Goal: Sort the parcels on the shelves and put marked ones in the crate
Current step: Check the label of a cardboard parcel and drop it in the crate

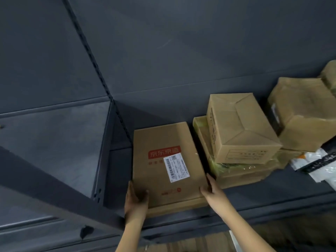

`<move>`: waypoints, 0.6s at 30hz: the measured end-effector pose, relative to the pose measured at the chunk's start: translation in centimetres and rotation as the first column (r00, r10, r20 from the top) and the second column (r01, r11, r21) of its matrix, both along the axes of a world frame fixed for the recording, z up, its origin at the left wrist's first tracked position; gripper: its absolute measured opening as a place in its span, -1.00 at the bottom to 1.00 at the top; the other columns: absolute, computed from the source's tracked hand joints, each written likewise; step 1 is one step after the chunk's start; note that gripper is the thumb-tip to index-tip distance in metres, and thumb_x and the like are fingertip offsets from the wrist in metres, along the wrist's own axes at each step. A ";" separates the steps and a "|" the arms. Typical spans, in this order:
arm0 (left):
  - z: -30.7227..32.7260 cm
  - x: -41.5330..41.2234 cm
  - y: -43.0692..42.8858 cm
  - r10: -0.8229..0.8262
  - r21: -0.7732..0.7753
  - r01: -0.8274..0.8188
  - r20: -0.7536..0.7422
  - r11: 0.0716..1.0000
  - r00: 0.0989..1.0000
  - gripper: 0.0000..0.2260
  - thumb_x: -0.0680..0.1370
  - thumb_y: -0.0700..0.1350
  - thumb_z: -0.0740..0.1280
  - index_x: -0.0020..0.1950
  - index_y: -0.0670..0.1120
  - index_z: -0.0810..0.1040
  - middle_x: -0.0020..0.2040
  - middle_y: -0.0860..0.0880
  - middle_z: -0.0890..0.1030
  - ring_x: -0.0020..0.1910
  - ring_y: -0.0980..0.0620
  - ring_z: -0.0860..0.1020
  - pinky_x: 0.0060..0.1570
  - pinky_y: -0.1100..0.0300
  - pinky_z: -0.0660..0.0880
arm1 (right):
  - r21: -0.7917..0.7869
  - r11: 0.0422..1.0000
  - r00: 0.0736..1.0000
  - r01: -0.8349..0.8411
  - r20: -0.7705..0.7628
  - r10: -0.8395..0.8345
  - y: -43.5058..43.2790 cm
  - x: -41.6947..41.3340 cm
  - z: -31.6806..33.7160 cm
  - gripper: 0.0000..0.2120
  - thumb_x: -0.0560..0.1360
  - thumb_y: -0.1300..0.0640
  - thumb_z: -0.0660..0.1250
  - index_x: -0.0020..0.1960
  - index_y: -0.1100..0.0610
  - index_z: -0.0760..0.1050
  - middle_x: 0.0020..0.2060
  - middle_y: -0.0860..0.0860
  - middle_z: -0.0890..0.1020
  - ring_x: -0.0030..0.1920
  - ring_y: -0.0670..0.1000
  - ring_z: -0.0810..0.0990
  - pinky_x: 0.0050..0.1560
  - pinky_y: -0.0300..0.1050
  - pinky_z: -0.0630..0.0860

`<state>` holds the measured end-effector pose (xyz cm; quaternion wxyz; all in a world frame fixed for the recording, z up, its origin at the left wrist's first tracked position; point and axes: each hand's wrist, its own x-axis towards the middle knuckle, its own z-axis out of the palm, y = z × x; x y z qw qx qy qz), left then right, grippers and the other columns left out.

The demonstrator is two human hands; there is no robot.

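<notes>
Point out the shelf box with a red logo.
The flat leftmost box, bearing a white label; the stacked boxes beside it show no red.

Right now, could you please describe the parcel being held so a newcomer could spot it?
On the dark metal shelf, look at the left end by the upright. A flat cardboard box lies there, held by the left hand and right hand. Unlike the boxes beside it, it bears a red logo and a white barcode label.
</notes>
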<state>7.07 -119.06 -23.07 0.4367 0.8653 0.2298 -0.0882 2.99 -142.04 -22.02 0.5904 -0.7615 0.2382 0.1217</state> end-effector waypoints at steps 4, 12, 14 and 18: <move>3.1 0.6 -3.6 -0.153 0.192 0.123 0.151 0.974 0.977 -0.34 0.57 0.01 0.25 0.57 0.00 -0.03 0.58 -0.02 0.03 0.56 -0.04 0.00 0.51 -0.05 0.04 | -0.206 0.954 0.953 0.220 0.255 -0.164 -2.6 -2.7 4.1 -0.80 0.55 0.16 0.28 0.16 0.01 0.51 0.05 -0.03 0.64 0.12 -0.05 0.59 0.02 -0.33 0.45; 11.5 4.0 -17.5 -0.398 -0.418 0.420 0.143 0.806 0.906 -0.49 0.61 0.13 0.15 0.53 -0.01 0.20 0.49 0.04 0.28 0.50 0.01 0.21 0.40 0.16 0.16 | -0.304 0.794 0.816 0.527 0.442 -0.372 -14.5 0.1 12.6 -0.52 0.50 -0.09 0.31 0.34 0.06 0.34 0.29 0.06 0.38 0.26 0.06 0.41 0.19 -0.06 0.37; 11.3 4.1 -19.9 -0.446 -0.523 0.403 0.046 0.752 0.894 -0.39 0.52 0.34 0.13 0.50 0.10 0.26 0.47 0.09 0.32 0.49 0.03 0.23 0.45 0.14 0.12 | -0.557 0.785 0.960 0.272 0.219 -0.177 -15.1 1.7 12.2 -0.27 0.42 -0.33 0.24 0.45 0.03 0.22 0.45 0.09 0.21 0.39 0.17 0.29 0.32 0.11 0.32; 7.5 4.5 -21.5 -0.446 -0.643 0.381 0.068 0.664 0.893 -0.32 0.41 0.51 0.03 0.45 0.22 0.30 0.46 0.10 0.37 0.44 0.07 0.31 0.47 0.01 0.18 | -0.802 0.597 1.000 -0.018 -0.028 -0.008 -13.8 3.9 11.2 0.00 0.30 -0.55 0.06 0.52 0.05 -0.02 0.54 0.13 -0.11 0.45 0.33 0.09 0.36 0.25 0.22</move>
